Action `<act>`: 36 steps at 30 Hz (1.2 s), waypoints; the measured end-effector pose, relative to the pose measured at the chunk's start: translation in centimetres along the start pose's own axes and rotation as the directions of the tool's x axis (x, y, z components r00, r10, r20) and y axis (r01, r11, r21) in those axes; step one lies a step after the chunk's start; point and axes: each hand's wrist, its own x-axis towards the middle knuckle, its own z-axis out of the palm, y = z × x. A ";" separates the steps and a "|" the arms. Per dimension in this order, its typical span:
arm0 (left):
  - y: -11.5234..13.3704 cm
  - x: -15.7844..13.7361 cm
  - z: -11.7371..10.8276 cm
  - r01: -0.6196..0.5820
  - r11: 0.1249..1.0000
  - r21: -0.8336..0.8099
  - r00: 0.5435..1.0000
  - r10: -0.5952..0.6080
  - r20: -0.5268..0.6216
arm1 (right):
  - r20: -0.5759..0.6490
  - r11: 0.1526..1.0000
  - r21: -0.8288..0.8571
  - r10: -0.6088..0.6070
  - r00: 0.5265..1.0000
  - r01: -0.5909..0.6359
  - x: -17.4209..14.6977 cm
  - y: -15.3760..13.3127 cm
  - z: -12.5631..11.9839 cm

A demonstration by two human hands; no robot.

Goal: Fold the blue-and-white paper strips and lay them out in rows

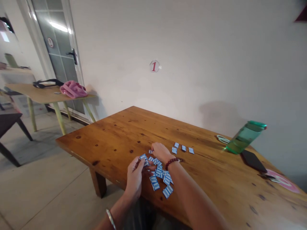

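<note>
My left hand (134, 175) is closed, with thumb and fingers gripping small blue-and-white striped cards (144, 159) just above the table's near edge. Farther out, my right hand (161, 152) reaches down to the tabletop, its fingers curled at a small card (150, 152) that shows beside them. Most of those fingertips are hidden from me. Below and between both hands lies a loose, overlapping pile of the same cards (159, 171). One more card (167, 191) rests close to the near edge. Print on the cards is too small to read.
Several matching cards (183, 148) lie spread to the right of my right hand on the wooden table (115, 134). Farther right are a green bottle (247, 137), a white cable (222, 139), a dark phone-like slab (253, 160) and a pink round sticker (284, 182). A wall stands behind.
</note>
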 end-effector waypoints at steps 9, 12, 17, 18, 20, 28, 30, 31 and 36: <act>-0.6 -0.7 1.6 0.016 1.000 -0.018 1.000 -0.016 0.012 | -0.098 0.984 0.172 0.052 0.994 -0.035 0.2 0.1 0.8; -1.0 -0.7 1.3 0.040 0.999 0.018 0.999 -0.041 0.029 | -0.235 0.954 0.299 0.110 0.966 -0.036 -0.7 0.6 1.1; -0.8 -0.5 1.1 0.053 0.998 0.018 0.997 -0.054 0.048 | -0.421 0.822 0.567 0.226 0.878 0.060 -4.0 1.3 2.2; -0.7 -0.6 1.1 0.058 0.998 0.018 0.997 -0.059 0.043 | -0.434 0.784 0.615 0.250 0.866 0.082 -5.0 1.4 2.6; -0.5 -1.0 1.2 0.077 0.997 0.030 0.997 -0.078 0.031 | -0.432 0.714 0.691 0.286 0.855 0.111 -7.3 1.4 3.4; -0.5 -3.6 2.1 0.227 0.961 0.157 0.971 -0.237 0.044 | -0.149 -0.059 0.977 0.502 0.852 0.206 -14.9 0.5 5.5; -0.8 -4.0 2.4 0.251 0.956 0.153 0.961 -0.265 0.076 | -0.129 -0.090 0.975 0.513 0.848 0.202 -15.9 0.3 5.8; -0.9 -4.1 2.6 0.248 0.956 0.158 0.959 -0.265 0.099 | -0.126 -0.093 0.975 0.507 0.853 0.200 -16.2 0.2 5.9; -1.3 -4.7 3.2 0.157 0.954 0.254 0.957 -0.210 0.198 | -0.148 -0.053 0.979 0.490 0.859 0.199 -17.2 0.0 6.4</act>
